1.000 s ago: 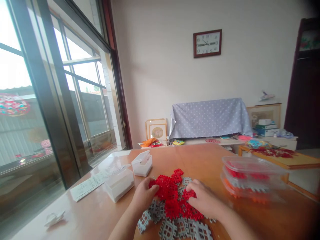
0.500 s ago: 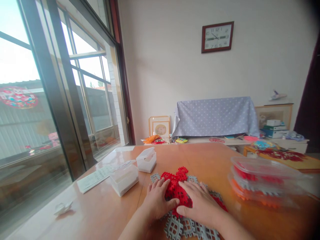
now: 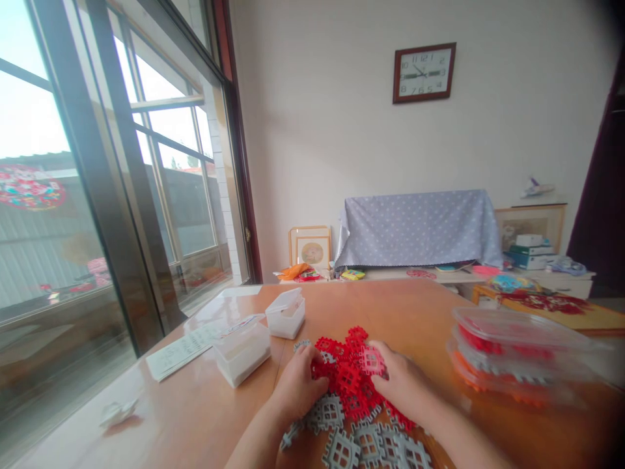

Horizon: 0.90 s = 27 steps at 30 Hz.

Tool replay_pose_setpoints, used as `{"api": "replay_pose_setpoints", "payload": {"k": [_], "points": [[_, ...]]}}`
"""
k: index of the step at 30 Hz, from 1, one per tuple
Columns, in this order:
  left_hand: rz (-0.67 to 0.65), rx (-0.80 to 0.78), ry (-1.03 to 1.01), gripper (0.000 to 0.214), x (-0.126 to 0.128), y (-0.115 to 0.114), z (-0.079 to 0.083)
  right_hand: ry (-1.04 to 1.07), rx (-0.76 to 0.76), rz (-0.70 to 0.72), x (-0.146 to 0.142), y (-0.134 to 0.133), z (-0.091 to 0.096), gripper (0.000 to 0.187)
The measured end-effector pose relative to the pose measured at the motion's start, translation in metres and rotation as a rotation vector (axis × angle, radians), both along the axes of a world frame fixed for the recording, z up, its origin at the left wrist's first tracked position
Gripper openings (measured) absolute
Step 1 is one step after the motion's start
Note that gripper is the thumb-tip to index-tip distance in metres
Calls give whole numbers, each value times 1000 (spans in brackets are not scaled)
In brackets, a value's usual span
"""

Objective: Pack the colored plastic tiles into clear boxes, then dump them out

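Observation:
A heap of red interlocking plastic squares (image 3: 350,378) with window-like holes and toothed edges lies on the table between my hands. My left hand (image 3: 301,381) is curled at the heap's left side, thumb and fingers closed round red pieces there; its fingertips are partly hidden. On the right side, my right hand (image 3: 404,379) grips a brighter red square (image 3: 371,360) that stands tilted, with thumb below and fingers behind it. Grey interlocking squares (image 3: 342,448) of the same kind spread in front of the heap and under its edges.
Two open white plastic boxes (image 3: 243,352) and a printed sheet (image 3: 176,352) lie to the left. A crumpled white scrap (image 3: 118,413) is nearer the window. Stacked clear containers (image 3: 512,355) with red, grey and orange pieces stand on the right of the wooden table (image 3: 390,299).
My hands were flat and spread over the heap; now their fingers are curled round red pieces and the hands sit further apart. The red pieces have shifted, and more grey ones show in front.

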<state>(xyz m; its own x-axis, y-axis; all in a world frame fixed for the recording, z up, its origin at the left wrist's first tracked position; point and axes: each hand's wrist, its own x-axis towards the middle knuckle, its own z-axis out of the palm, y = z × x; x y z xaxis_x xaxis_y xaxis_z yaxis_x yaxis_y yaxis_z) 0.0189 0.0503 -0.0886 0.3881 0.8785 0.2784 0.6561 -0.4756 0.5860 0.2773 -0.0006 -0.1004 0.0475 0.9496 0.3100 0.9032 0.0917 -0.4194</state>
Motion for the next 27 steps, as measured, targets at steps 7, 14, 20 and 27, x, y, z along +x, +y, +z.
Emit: {"api": "replay_pose_setpoints", "payload": {"k": [7, 14, 20, 27], "points": [[0, 1, 46, 9, -2, -1, 4, -75, 10, -170, 20, 10, -3, 62], [-136, 50, 86, 50, 4, -16, 10, -63, 31, 87, 0, -8, 12, 44], [-160, 3, 222, 35, 2, -21, 14, -41, -133, 250, -21, -16, 9, 57], [-320, -60, 127, 25, 1, -29, 22, -102, -78, 10, -10, 4, -11, 52]]}}
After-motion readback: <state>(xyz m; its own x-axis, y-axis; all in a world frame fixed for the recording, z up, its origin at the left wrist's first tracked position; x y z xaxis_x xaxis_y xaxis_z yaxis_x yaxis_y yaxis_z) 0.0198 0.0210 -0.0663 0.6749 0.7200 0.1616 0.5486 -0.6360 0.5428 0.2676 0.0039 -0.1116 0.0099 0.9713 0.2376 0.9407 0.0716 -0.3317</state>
